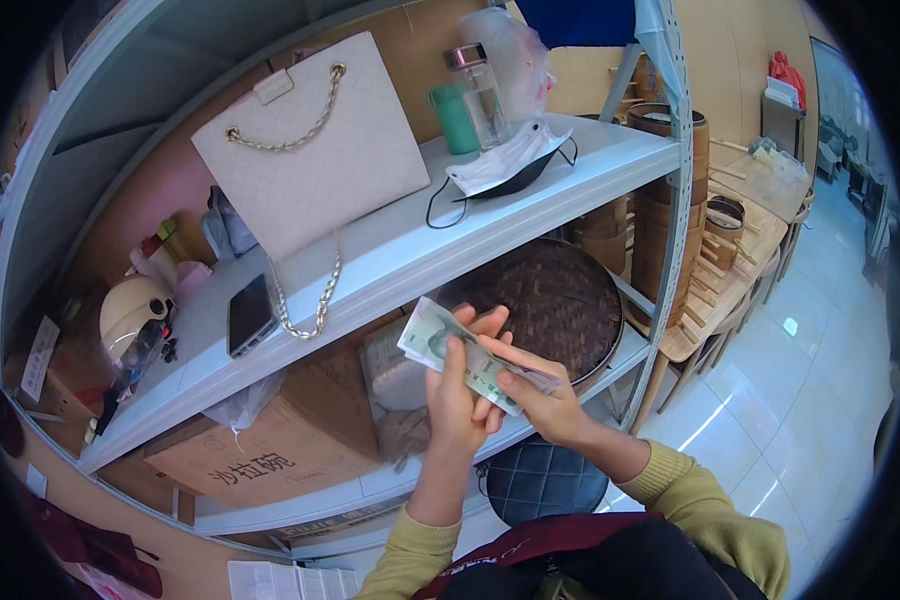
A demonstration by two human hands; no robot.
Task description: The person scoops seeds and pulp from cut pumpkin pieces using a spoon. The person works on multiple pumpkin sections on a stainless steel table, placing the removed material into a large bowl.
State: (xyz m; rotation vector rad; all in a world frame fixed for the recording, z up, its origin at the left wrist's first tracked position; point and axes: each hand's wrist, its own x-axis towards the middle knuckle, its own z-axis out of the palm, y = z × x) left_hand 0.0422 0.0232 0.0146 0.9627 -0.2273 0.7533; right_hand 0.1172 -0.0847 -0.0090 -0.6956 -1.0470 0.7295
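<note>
Shelving (610, 152) bears a white handbag (315, 150); left hand (457, 400) and right hand (552, 405) grip banknotes (481, 373), long axis slanting down rightward, thumbs (454, 360) partly covering them.

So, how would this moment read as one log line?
left fingers: holding banknotes | right fingers: holding banknotes | shelf: white handbag, phone, face masks | below: cardboard box
</note>
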